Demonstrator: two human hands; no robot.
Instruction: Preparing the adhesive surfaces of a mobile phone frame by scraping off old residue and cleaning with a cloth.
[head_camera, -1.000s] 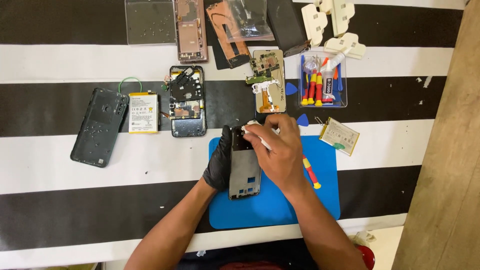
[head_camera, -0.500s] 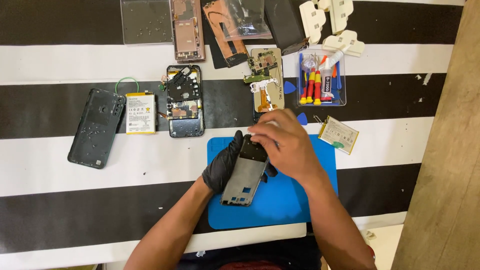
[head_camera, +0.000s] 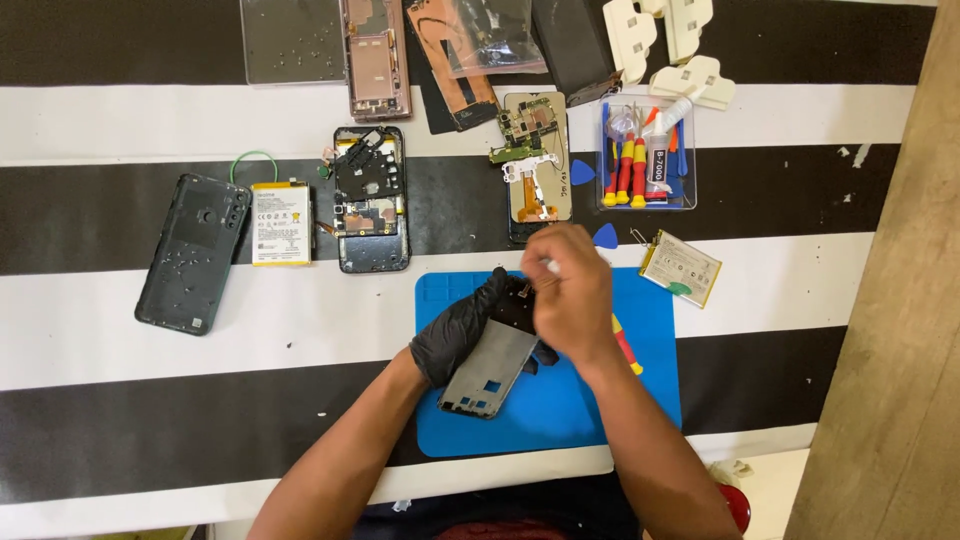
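Observation:
My left hand (head_camera: 458, 330), in a black glove, grips a grey phone frame (head_camera: 490, 368) tilted above the blue work mat (head_camera: 560, 420). My bare right hand (head_camera: 567, 292) rests over the frame's top end and pinches a thin white-tipped tool (head_camera: 550, 266) against it. The frame's upper part is hidden under both hands. A red and yellow screwdriver (head_camera: 628, 350) lies on the mat just right of my right wrist.
Above the mat lie a stripped phone body (head_camera: 372, 200), a circuit-board assembly (head_camera: 535, 165), a white battery (head_camera: 281, 222), a dark back cover (head_camera: 195, 250), a second battery (head_camera: 682, 267) and a clear tool tray (head_camera: 645, 155). A wooden surface (head_camera: 900, 330) borders the right.
The phone frame has turned from upright to tilted, its lower end swinging left. My right hand shifted slightly up and right over its top end.

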